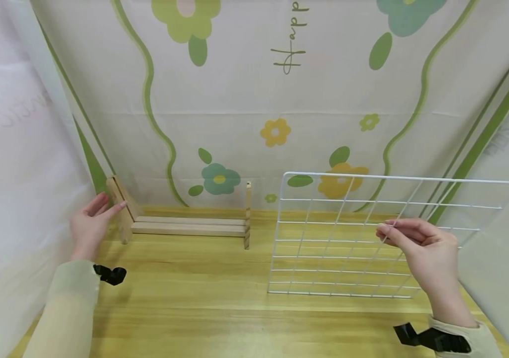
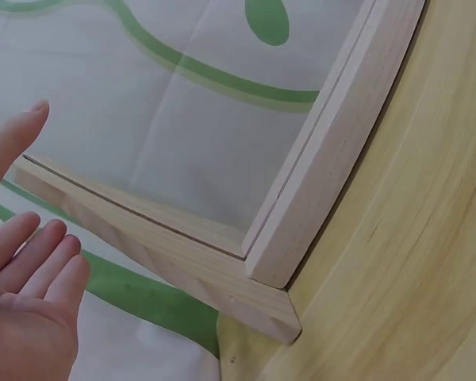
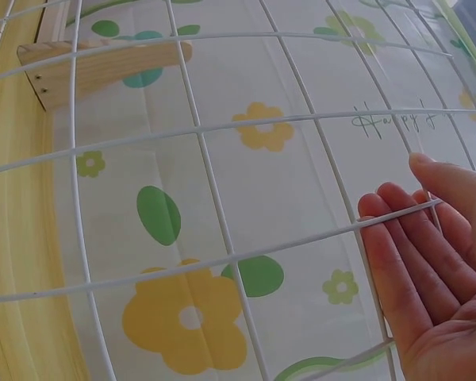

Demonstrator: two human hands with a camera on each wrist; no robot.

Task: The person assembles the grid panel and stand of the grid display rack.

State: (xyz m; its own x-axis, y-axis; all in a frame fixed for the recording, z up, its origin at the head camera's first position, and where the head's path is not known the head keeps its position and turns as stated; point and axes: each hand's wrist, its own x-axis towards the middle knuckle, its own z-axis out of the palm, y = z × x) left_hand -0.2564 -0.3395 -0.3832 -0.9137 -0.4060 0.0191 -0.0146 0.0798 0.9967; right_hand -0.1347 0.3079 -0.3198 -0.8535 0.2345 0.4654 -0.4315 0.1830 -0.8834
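Left hand: the left hand (image 1: 88, 226) is loosely spread, thumb apart, holding nothing; it is just beside the wooden stand's left upright, contact hard to tell.
Right hand: the right hand (image 1: 429, 248) pinches a wire between thumb and fingers.
Wire panel: the white rectangular metal grid (image 1: 363, 223) is on the right, apart from the stand; the right hand covers part of it, and whether its lower edge touches the tabletop is unclear.
Wooden stand: the pale wooden stand with low rails (image 1: 187, 230) is at the far left; the left thumb hides part of its left upright.
Sleeves: both cream sleeves (image 1: 63, 308), with black bands (image 1: 110, 274), are cut off at the near edge.
Surface: yellowish wood-grain tabletop (image 1: 191, 278).
Room: a white flower-printed cloth (image 1: 312, 89) hangs on the far side, its lettering cut off; white hangings (image 1: 8, 174) flank left and right.
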